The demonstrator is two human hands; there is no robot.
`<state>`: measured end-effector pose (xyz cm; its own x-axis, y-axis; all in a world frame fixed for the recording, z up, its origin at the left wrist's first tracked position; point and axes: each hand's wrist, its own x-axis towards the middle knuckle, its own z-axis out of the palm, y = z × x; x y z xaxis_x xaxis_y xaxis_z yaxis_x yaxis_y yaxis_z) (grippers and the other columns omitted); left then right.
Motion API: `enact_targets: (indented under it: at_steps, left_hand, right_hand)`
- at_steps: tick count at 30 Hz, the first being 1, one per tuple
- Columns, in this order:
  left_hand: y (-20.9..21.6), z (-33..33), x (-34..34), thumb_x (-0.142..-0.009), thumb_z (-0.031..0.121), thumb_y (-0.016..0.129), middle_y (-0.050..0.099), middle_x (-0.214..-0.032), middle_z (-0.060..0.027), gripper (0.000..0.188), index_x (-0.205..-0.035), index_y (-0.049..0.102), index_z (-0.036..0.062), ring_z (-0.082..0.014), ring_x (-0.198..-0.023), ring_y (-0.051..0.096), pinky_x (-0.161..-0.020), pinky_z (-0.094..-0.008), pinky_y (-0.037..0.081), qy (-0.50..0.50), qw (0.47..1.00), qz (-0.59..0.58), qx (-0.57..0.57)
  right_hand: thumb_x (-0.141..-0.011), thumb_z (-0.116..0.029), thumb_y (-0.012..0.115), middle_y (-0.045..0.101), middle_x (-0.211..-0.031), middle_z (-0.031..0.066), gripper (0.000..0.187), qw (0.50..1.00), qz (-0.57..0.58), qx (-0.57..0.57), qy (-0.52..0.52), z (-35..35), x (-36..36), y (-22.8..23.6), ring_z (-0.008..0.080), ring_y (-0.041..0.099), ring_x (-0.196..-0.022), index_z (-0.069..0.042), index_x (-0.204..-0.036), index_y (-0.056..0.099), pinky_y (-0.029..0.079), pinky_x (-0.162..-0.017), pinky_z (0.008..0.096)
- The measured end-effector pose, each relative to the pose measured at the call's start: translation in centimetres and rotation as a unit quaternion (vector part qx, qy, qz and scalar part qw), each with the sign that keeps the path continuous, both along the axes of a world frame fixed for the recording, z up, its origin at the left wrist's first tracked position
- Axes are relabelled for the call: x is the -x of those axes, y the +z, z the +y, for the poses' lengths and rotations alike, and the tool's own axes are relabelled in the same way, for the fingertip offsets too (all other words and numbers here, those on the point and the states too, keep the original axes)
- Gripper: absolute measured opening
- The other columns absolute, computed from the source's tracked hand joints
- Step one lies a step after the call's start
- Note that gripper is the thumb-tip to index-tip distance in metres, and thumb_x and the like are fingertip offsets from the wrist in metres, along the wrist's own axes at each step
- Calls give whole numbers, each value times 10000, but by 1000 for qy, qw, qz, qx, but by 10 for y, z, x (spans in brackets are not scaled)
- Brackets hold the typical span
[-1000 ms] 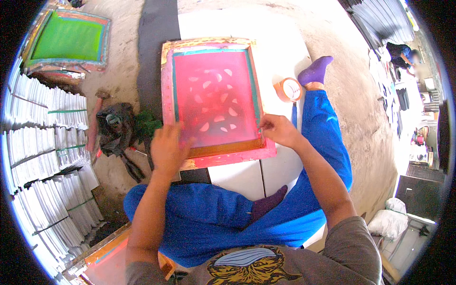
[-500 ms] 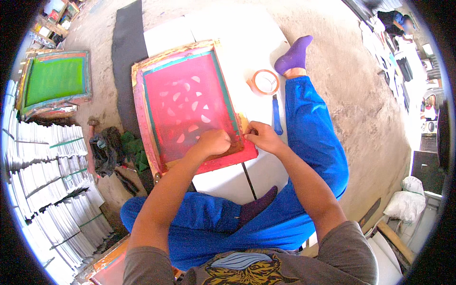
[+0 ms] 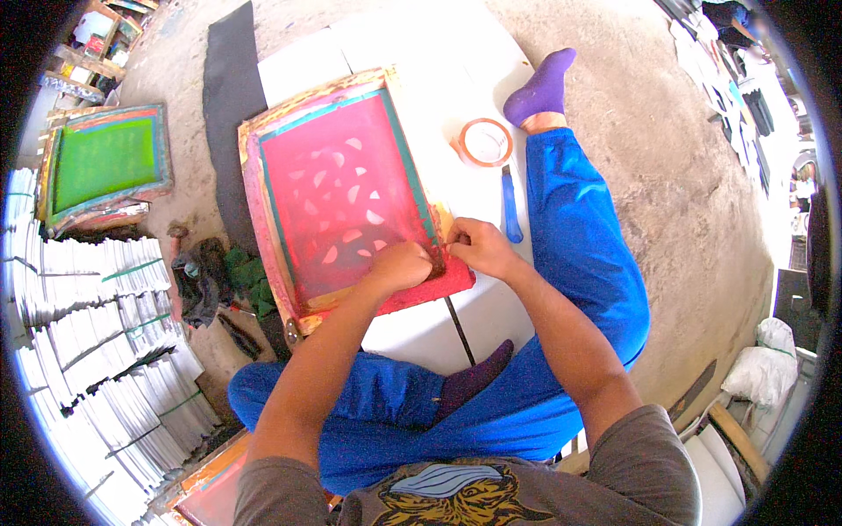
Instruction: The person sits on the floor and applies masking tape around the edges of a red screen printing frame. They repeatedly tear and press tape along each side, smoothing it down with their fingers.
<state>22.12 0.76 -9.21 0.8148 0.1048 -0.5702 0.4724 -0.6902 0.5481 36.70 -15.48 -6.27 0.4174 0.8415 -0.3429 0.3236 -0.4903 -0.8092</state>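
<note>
Pink mesh (image 3: pixel 329 188), scattered with pale half-round shapes, fills the wooden screen frame (image 3: pixel 403 131) lying flat on the white bench (image 3: pixel 430 53) in front of me. In the head view, the frame sits just beyond my folded left leg (image 3: pixel 368 399), slightly turned, probably so that its near right corner comes within easy reach of both of my hands.

My left hand (image 3: pixel 403 265) is curled into a fist over the mesh by that corner; I cannot tell whether something thin is tucked inside it. My right hand (image 3: pixel 478 248) has thumb and fingers pinched together at the right rim, just beside the left; what lies between them, if anything, is too small to tell. Working this close, they seem to share one small spot.

My left forearm (image 3: pixel 329 337) slants far and to the right across the frame's near edge, while my right forearm (image 3: pixel 566 333) angles in from the right, elbow out. The orange tape roll (image 3: pixel 466 152) and the blue-handled tool (image 3: pixel 511 210) lie right of the frame, seemingly kept handy for my right hand, between it and my outstretched right leg (image 3: pixel 583 237).
</note>
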Motion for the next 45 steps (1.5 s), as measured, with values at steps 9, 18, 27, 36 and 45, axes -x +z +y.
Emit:
enact_targets:
  at_steps: [9,18,27,36,45]
  left_hand:
    - [12,-10,0,-782,198,569,702,-843,-258,255,-838,758,37,-436,-779,690,-770,-515,533,164,985,-30,52]
    - [8,-9,12,-858,293,615,723,-836,-230,308,-887,754,20,-397,-767,701,-786,-497,544,132,987,-72,60]
    - [39,-50,29,-731,535,804,665,-1123,-174,562,-1066,769,86,-390,-1110,618,-956,-507,503,63,988,-133,-39]
    - [44,-80,30,-737,364,846,652,-1074,-133,437,-1040,758,62,-363,-1073,595,-920,-496,463,132,970,-164,-120]
    - [28,-81,38,-762,384,831,672,-1105,-121,444,-1060,753,63,-344,-1072,595,-921,-482,463,135,960,-216,-117]
  right_hand:
    - [-827,-195,726,723,-919,191,211,1000,0,0,-6,-1,0,-3,341,717,-888,-23,-944,695,553,-812,437]
    - [-828,-196,717,717,-909,186,214,1000,14,6,-10,1,1,-4,332,714,-870,-18,-942,689,552,-803,432]
    - [-831,-198,705,721,-915,191,210,1000,11,-8,-9,1,1,-2,337,719,-878,-19,-939,682,556,-814,429]
    - [-821,-253,718,711,-944,209,263,998,-53,25,6,8,7,-4,381,699,-919,-21,-933,662,543,-833,468]
    - [-819,-265,723,694,-931,224,290,999,-38,11,-2,2,4,-16,412,682,-919,-25,-960,642,539,-832,498]
